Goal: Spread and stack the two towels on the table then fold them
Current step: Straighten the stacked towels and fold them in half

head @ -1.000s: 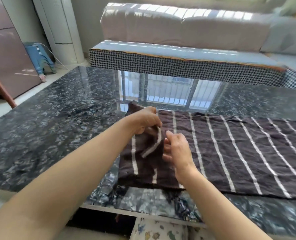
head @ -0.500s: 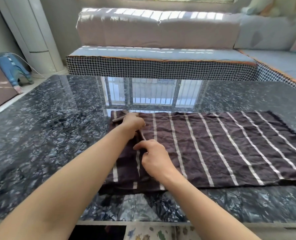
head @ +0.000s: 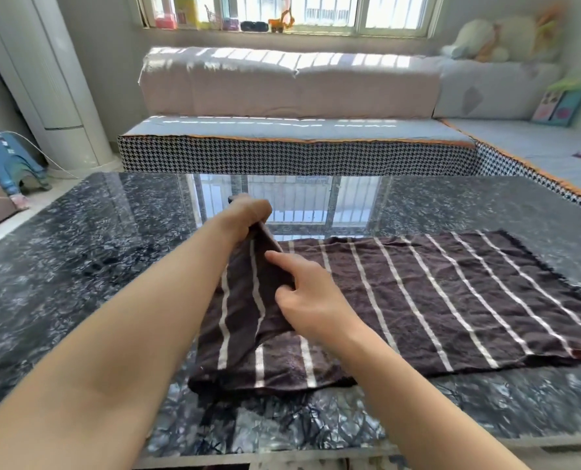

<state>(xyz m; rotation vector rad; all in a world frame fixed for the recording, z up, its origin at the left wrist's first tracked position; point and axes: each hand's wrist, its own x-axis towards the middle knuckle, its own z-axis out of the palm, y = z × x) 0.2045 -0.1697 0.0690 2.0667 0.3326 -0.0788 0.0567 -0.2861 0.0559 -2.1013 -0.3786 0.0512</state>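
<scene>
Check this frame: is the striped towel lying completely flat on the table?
No: the left hand grips and lifts the striped towel's left end off the table.

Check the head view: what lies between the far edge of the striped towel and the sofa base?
Only bare glossy table, reflecting the window, lies between the striped towel and the houndstooth sofa base in the head view.

A single head-worn wide-angle camera looks forward and down from close above the near edge of the table (head: pixel 78 266), facing the sofa (head: pixel 289 83) and window (head: pixel 333 11) beyond.
</scene>
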